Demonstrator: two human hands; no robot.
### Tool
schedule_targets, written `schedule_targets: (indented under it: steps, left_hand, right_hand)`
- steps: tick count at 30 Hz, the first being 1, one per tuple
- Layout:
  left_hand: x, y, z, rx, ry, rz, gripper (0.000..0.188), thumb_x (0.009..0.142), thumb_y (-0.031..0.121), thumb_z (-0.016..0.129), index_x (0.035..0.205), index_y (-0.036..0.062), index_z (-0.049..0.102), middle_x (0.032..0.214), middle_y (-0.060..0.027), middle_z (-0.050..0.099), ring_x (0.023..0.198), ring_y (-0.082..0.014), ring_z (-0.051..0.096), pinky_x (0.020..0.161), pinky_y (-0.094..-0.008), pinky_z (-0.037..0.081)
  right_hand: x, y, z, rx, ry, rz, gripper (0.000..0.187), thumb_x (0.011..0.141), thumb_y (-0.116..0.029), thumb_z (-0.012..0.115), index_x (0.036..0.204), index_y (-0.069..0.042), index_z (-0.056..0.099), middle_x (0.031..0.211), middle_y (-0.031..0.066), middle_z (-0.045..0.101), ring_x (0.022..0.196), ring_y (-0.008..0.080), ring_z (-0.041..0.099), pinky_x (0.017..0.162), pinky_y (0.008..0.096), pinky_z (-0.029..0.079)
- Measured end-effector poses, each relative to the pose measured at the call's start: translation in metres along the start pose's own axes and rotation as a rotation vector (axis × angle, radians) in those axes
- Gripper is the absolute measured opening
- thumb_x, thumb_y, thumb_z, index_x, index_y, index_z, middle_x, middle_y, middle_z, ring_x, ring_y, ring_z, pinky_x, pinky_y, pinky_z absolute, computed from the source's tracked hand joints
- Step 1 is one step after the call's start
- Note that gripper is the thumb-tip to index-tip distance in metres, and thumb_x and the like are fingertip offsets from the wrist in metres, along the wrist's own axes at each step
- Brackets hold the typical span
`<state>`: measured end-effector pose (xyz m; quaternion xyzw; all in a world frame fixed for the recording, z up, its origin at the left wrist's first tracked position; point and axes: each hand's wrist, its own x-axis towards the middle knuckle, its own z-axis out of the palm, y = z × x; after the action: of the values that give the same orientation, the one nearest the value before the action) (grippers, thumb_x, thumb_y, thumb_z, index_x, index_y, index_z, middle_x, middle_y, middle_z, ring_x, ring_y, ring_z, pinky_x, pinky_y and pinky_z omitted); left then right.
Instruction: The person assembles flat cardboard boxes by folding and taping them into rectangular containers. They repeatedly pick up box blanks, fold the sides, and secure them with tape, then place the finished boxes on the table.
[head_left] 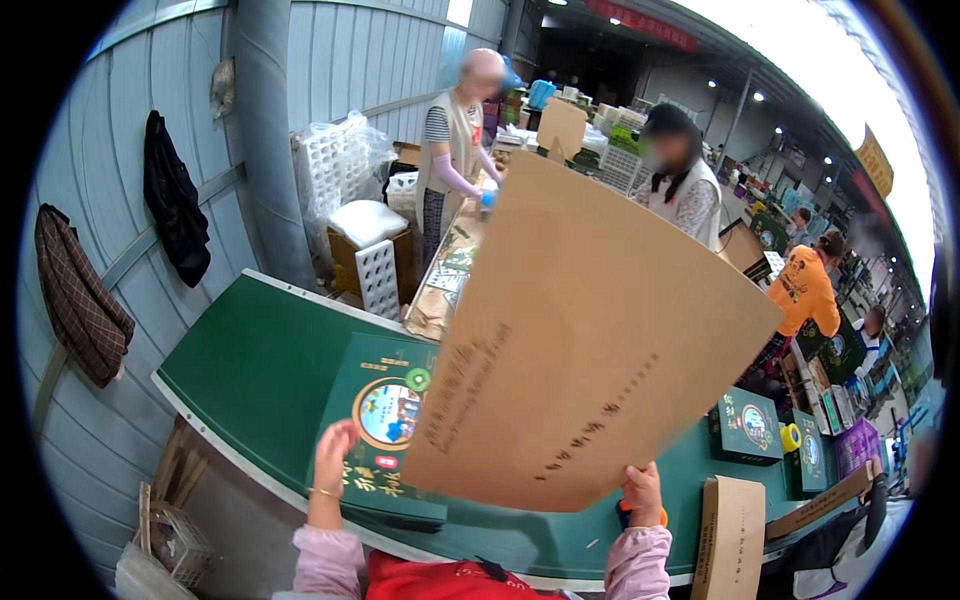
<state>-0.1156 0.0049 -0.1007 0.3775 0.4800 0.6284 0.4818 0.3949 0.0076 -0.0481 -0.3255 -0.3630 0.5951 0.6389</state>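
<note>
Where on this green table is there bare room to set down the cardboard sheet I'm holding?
The far-left stretch of the green table is bare, between its white edge and the green gift box. The right end is crowded: more green boxes, a tape roll and a brown carton.

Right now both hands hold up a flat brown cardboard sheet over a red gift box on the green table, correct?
Not quite: the gift box is dark green, not red. The head view shows it lying flat on the green table, partly behind the flat brown cardboard sheet. The left hand and the right hand do hold that sheet at its lower edge.
</note>
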Motion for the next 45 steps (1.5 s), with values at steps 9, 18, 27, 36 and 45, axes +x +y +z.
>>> schedule_targets:
  steps: [9,18,27,36,45]
  left_hand:
    - [-0.037,0.133,0.243,-0.003,-0.834,0.348,0.038,0.088,0.011,0.059,0.123,-0.0008,0.053,0.126,-0.0144,0.055,0.117,-0.0207,0.051,0.099,-0.0335,0.039]
    - [-0.081,0.133,0.272,-0.014,-0.809,0.357,0.033,0.079,-0.002,0.065,0.111,-0.0026,0.061,0.118,-0.0151,0.059,0.110,-0.0216,0.056,0.095,-0.0336,0.044]
    - [-0.077,0.117,0.270,-0.131,-0.889,0.384,0.041,0.070,0.006,0.071,0.109,-0.0022,0.060,0.111,-0.0145,0.061,0.102,-0.0207,0.060,0.088,-0.0312,0.047]
    - [-0.069,0.149,0.273,0.217,-0.915,0.738,0.040,0.066,0.019,0.076,0.099,0.0006,0.063,0.106,-0.0166,0.063,0.091,-0.0260,0.065,0.079,-0.0325,0.052]
    - [-0.088,0.202,0.287,1.177,-0.755,1.355,0.030,0.065,0.020,0.073,0.086,0.0008,0.063,0.111,-0.0073,0.058,0.105,-0.0269,0.054,0.086,-0.0382,0.046]
  right_hand:
    - [-0.015,-0.052,-0.074,-0.316,0.101,-0.277,0.052,0.084,-0.018,0.063,0.128,0.002,0.043,0.126,0.0124,0.051,0.114,0.0217,0.050,0.099,0.0335,0.036]
    - [0.026,-0.146,-0.032,-0.231,0.302,-0.563,0.032,0.094,-0.030,0.053,0.114,-0.005,0.050,0.099,0.0002,0.055,0.092,0.0069,0.052,0.080,0.0223,0.039]
    - [0.021,-0.162,-0.002,-0.243,0.461,-0.469,0.016,0.091,-0.023,0.056,0.090,-0.010,0.049,0.080,-0.0027,0.050,0.073,0.0049,0.048,0.065,0.0212,0.039]
    - [0.004,-0.163,-0.023,-0.117,0.407,-0.518,0.015,0.089,-0.023,0.056,0.092,-0.010,0.049,0.083,-0.0012,0.050,0.078,0.0073,0.048,0.072,0.0218,0.037]
    - [-0.002,-0.170,-0.014,-0.246,0.484,-0.439,0.012,0.087,-0.018,0.060,0.091,-0.009,0.053,0.080,-0.0028,0.053,0.078,0.0051,0.050,0.065,0.0201,0.036]
